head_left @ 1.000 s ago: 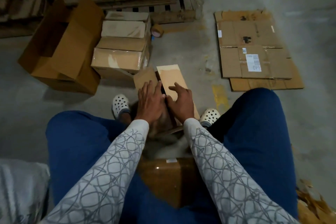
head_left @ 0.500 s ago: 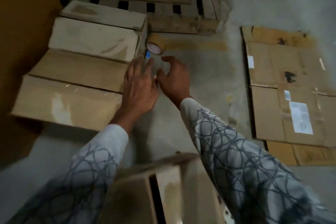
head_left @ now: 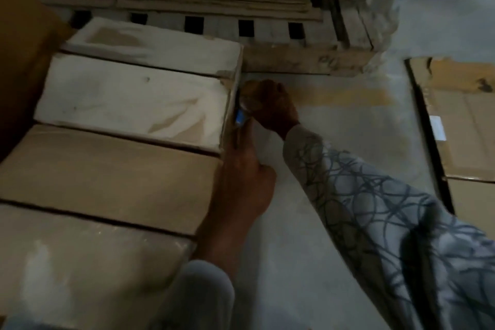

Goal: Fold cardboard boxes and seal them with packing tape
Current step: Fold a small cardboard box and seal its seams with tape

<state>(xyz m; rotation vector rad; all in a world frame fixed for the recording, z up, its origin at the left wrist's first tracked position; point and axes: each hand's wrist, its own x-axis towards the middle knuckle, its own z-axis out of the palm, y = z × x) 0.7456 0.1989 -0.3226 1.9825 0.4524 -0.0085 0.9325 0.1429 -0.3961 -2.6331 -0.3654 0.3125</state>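
I've got the roll of tape (head_left: 247,93) in sight: on the concrete floor (head_left: 340,147), tucked against the far corner of the stack of boxes (head_left: 128,104), straight ahead of both arms. My right hand (head_left: 274,108) is on it, fingers curled over the top of the roll in what looks like a full grip. That's the nearer hand for the lift.

My left hand (head_left: 243,182) lies along the side of the stack, fingers stretched forward towards a small blue thing (head_left: 239,117) just below the roll. Too blurred to say whether they pinch it or only touch it.

The roll is brown, glossy and round. Whether it stands on edge or lies flat, I can't tell. The boxes are matte cardboard, long and flat-topped, some pale and dusty, lying crosswise to my reach. A wooden pallet (head_left: 267,32) is behind them and flattened cardboard (head_left: 460,120) well off to the right.

I'd say the roll needs to come up and back towards me.
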